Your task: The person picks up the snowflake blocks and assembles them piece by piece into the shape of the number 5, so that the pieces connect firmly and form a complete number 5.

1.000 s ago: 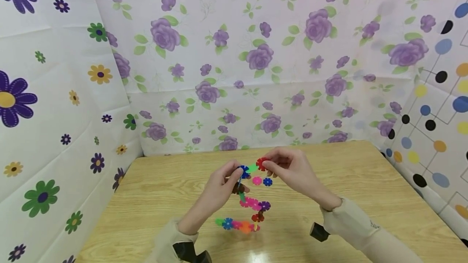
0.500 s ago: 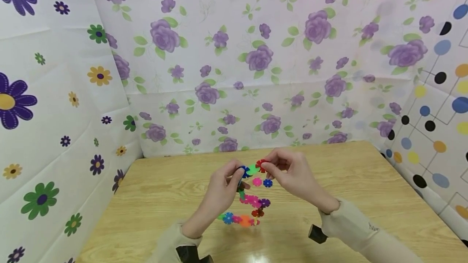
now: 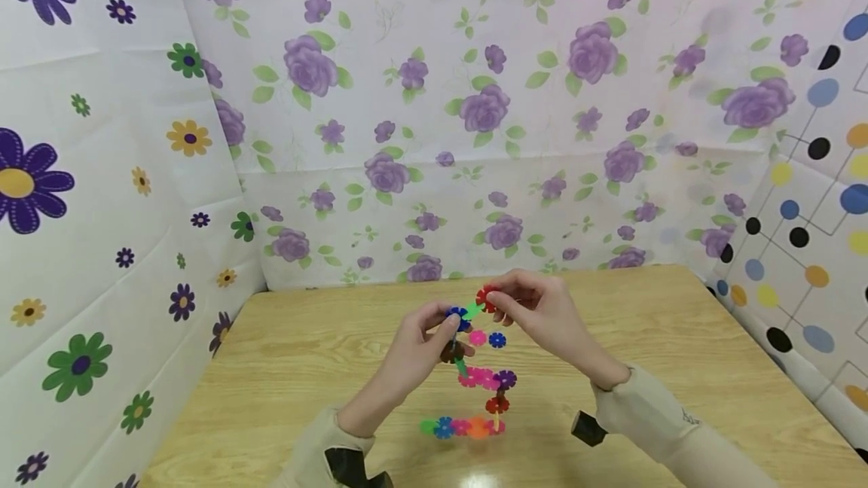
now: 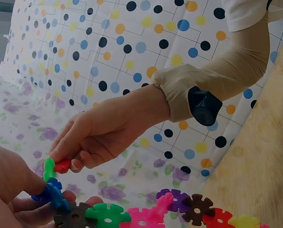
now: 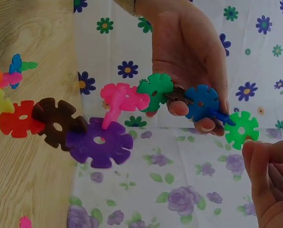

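A chain of interlocking plastic snowflake discs (image 3: 484,378) hangs from my left hand (image 3: 419,345), which pinches it near its upper end at a dark blue disc (image 3: 458,318). A light green disc (image 5: 241,130) extends from that blue one. My right hand (image 3: 545,316) pinches a red disc (image 3: 486,298) between thumb and fingers, right at the green disc's edge. In the right wrist view, those fingers mostly hide the red disc. Lower down, the chain runs through brown, green, pink, purple (image 5: 99,142), red and yellow discs to an orange one (image 3: 478,426) and a light green end.
A loose pink disc (image 3: 478,337) and a loose blue disc (image 3: 497,340) lie on the wooden table (image 3: 305,352) behind the chain. Patterned cloth (image 3: 407,134) hangs at the back and both sides.
The left hand has shifted slightly right, and the chain's hanging part has swung right. The red disc came closer to the blue one, then rose a little with the right hand.
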Demonstrator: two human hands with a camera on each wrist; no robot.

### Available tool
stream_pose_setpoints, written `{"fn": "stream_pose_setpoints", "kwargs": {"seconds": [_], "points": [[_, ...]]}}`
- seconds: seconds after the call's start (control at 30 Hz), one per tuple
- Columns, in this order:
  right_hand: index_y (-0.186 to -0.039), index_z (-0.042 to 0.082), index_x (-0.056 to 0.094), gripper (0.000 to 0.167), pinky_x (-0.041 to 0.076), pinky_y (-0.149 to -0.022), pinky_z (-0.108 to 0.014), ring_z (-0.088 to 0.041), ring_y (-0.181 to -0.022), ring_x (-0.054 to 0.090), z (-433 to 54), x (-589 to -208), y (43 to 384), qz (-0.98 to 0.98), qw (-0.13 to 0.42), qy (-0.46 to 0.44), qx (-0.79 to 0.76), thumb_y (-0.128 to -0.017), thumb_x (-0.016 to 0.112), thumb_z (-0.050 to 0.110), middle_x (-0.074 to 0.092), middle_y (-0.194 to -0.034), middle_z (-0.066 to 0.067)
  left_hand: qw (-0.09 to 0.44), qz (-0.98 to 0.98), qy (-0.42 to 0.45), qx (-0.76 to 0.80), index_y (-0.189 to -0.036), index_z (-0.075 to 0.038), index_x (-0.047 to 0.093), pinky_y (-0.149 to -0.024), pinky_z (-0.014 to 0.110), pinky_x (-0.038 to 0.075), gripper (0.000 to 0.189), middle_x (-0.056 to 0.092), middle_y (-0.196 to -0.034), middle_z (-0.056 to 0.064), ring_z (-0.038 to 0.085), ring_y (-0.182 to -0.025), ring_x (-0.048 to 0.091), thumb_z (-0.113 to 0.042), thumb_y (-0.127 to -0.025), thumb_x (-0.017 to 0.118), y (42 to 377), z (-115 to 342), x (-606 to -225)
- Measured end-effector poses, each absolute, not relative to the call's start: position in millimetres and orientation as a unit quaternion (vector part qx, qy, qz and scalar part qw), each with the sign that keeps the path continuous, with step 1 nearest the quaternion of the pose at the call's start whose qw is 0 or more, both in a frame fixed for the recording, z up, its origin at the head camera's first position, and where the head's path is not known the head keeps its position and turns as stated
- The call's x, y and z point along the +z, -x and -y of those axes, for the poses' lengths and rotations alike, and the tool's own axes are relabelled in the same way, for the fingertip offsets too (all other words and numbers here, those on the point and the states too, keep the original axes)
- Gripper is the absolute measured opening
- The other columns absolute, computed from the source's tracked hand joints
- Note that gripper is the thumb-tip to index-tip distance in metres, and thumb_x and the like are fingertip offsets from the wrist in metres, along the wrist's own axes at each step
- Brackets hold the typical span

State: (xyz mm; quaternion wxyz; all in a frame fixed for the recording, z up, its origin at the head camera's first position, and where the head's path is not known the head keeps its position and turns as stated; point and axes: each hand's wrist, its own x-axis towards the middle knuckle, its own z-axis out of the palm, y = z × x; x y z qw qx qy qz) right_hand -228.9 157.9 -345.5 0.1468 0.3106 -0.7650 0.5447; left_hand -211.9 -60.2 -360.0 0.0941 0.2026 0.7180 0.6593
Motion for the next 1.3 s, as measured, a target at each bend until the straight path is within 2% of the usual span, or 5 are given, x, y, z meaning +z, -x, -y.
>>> {"fn": "stream_pose_setpoints", "kwargs": {"seconds": [0.3,0.57,0.93,1.13,1.3], "points": [[-0.110,0.010,0.067,0.022,0.057,-0.058,-0.032,-0.010,-0.069,0.065,-168.1,-357.7,246.5,0.792,0.121,-0.272,0.533,-0.102,0.049,0.018,0.068,-0.086,-0.008,0.077,-0.735,-0.193,0.645,-0.137,-0.012,0.053,-0.070,0.027,0.058,0.036,0.063,-0.107,0.019,0.030,-0.087,0.072,-0.022,-0.103,0.046,218.9,70.7,-360.9],[-0.107,0.013,0.069,0.024,0.058,-0.067,-0.038,-0.011,-0.075,0.067,-183.6,-389.5,277.5,0.834,0.039,-0.251,0.490,-0.101,0.052,0.029,0.069,-0.091,-0.005,0.059,-0.738,-0.181,0.647,-0.141,-0.011,0.049,-0.072,0.028,0.059,0.038,0.062,-0.106,0.018,0.018,-0.085,0.071,-0.020,-0.104,0.044,220.4,79.0,-358.3],[-0.105,0.007,0.070,0.018,0.058,-0.066,-0.034,-0.016,-0.077,0.065,-195.8,-440.8,313.5,0.869,-0.063,-0.267,0.411,-0.098,0.056,0.017,0.070,-0.093,-0.012,0.059,-0.724,-0.192,0.660,-0.143,-0.014,0.046,-0.072,0.029,0.059,0.040,0.063,-0.105,0.017,0.011,-0.083,0.068,-0.021,-0.103,0.046,223.7,84.1,-357.1],[-0.103,-0.001,0.068,0.015,0.055,-0.073,-0.027,-0.016,-0.084,0.064,-194.4,-466.2,323.9,0.897,-0.056,-0.258,0.355,-0.090,0.064,0.005,0.070,-0.096,-0.010,0.079,-0.702,-0.193,0.681,-0.144,-0.015,0.044,-0.071,0.030,0.059,0.041,0.062,-0.097,0.003,0.015,-0.087,0.064,-0.017,-0.103,0.046,222.5,85.3,-354.5],[-0.100,0.000,0.069,0.017,0.055,-0.075,-0.031,-0.016,-0.083,0.061,-190.5,-478.8,326.4,0.911,-0.058,-0.193,0.360,-0.083,0.068,0.001,0.068,-0.092,-0.007,0.085,-0.691,-0.180,0.695,-0.146,-0.014,0.040,-0.076,0.037,0.059,0.043,0.058,-0.096,0.006,0.018,-0.089,0.063,-0.012,-0.104,0.043,223.6,87.2,-354.8]]}}
